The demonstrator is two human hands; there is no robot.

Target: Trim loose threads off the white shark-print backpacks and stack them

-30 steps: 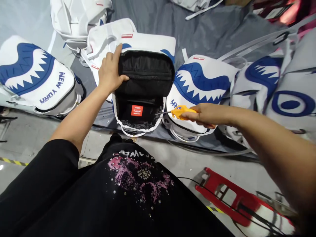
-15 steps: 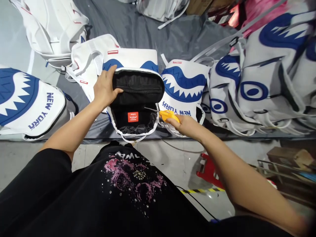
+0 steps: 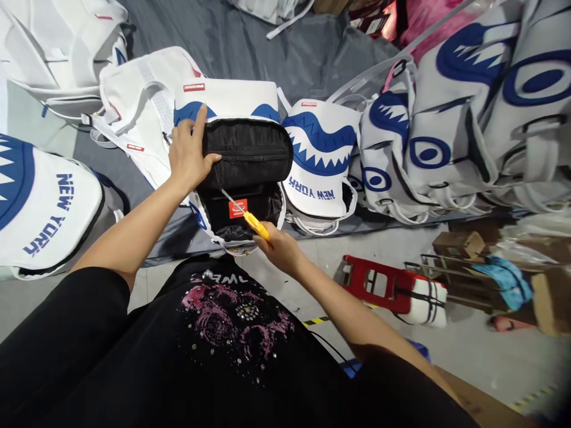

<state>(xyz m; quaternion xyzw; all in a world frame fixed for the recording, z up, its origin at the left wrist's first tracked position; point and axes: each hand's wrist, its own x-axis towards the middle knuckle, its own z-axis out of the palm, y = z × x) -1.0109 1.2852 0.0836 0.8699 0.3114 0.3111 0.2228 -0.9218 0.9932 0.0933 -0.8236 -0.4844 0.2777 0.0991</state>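
A white and blue backpack (image 3: 229,94) lies in front of me, its top unzipped. The flap (image 3: 250,148) is folded back, showing black lining. My left hand (image 3: 190,148) holds the flap's left edge, thumb on the lining and fingers on the outside. My right hand (image 3: 282,246) grips yellow-handled scissors (image 3: 256,226) at the near rim. Their thin metal blade points up and left over the black interior, in front of a red label (image 3: 238,208). Whether the blade touches the lining I cannot tell.
Another white backpack with blue shark teeth (image 3: 319,154) sits just to the right, several more (image 3: 450,119) beyond it. A "NEW YORK" backpack (image 3: 62,220) lies at left. Grey sheeting (image 3: 178,24) covers the work surface. A red folding cart (image 3: 379,285) stands on the floor.
My right hand has brought the scissors left and nearer to me, from the bag's right rim to over the opening. My left hand stays on the flap. The view has shifted right.
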